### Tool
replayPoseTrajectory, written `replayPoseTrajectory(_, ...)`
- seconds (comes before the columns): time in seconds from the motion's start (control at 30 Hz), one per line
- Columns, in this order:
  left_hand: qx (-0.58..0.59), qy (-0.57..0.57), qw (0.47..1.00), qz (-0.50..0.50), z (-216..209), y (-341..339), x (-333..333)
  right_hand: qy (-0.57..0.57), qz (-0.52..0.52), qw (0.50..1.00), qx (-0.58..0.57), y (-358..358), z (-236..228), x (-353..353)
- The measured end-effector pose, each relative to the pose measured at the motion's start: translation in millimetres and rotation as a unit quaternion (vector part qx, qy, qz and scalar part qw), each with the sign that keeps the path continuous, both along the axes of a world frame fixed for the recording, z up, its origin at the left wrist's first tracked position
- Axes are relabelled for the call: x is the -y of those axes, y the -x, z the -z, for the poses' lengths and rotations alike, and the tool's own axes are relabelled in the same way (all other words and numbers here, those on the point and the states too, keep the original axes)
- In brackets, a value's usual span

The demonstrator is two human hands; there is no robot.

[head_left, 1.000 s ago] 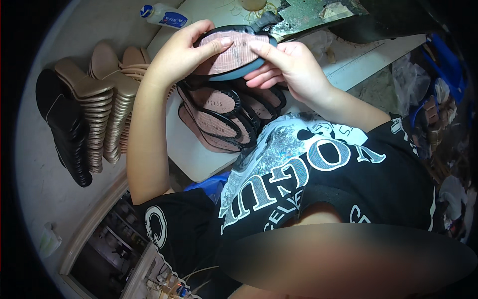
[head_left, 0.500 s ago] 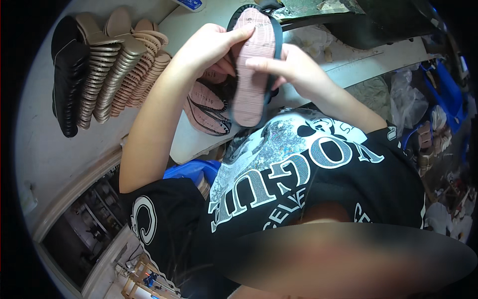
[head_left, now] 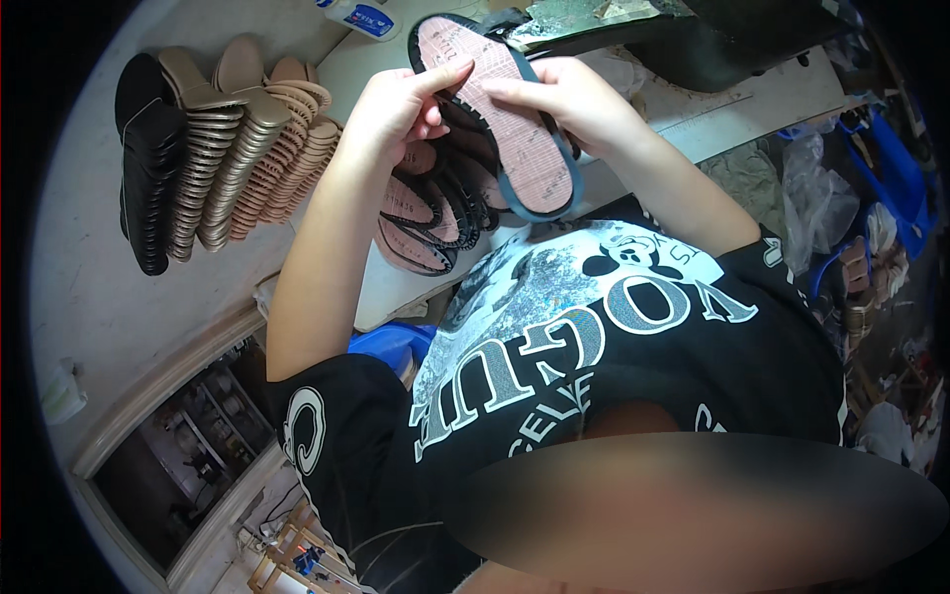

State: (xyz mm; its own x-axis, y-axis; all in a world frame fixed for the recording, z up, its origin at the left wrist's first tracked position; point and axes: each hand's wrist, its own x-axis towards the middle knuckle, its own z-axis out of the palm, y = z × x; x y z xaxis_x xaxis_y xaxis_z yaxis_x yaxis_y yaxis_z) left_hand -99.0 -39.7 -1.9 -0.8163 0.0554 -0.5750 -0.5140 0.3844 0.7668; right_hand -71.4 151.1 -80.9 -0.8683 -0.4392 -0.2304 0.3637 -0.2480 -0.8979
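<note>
Between my two hands is a shoe insole (head_left: 515, 124), pink and ribbed on the face I see, with a black wrapped rim. It slants from upper left to lower right. My left hand (head_left: 401, 109) is closed on its upper left edge, thumb flat on the pink face and fingers curled by the rim. On the opposite edge my right hand (head_left: 584, 99) grips it, thumb laid across the middle and most fingers hidden behind. Below my left hand, several more pink and black insoles (head_left: 416, 247) lie in an overlapping pile on the white table (head_left: 381, 302).
Nested stacks of insoles (head_left: 208, 178) in black, gold and beige stand at the left. A white and blue bottle (head_left: 361, 18) is at the top. Dark green sheet material (head_left: 712, 49) lies at the far side. Clear plastic bags (head_left: 816, 188) and a blue bin (head_left: 891, 178) are at the right.
The insole has turned from nearly upright to a slant, its upper end shifting left and its lower end right. Both hands still hold it. More of the pile beneath shows.
</note>
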Motion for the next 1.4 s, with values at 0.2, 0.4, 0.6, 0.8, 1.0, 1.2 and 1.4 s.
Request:
replayPoseTrajectory(0.2, -0.003, -0.021, 0.999, -0.035, 4, 4, 1, 0.003, -0.168, 0.976, 0.138, -58, -19, -36)
replayPoseTrajectory(0.4, 0.007, -0.015, 0.999, -0.028, 9, 22, 8, 0.069, -0.003, 0.987, 0.146, -65, -24, -14)
replayPoseTrajectory(0.6, 0.033, 0.042, 0.999, 0.007, 9, 56, 22, 0.113, 0.079, 0.984, 0.111, -45, -28, 1)
replayPoseTrajectory(0.8, -0.189, 0.312, 0.922, 0.129, 18, 101, 47, 0.135, 0.094, 0.981, 0.104, -28, -28, 19)
replayPoseTrajectory(1.0, -0.376, 0.145, 0.788, 0.465, -18, 94, 1, 0.104, 0.138, 0.981, 0.089, -20, -34, 20)
replayPoseTrajectory(1.2, -0.188, 0.185, 0.819, 0.51, -39, 91, -20, 0.087, 0.133, 0.983, 0.094, -23, -40, 12)
replayPoseTrajectory(1.4, -0.173, 0.109, 0.873, 0.443, -15, 69, -12, 0.066, 0.125, 0.986, 0.092, -18, -36, -3)
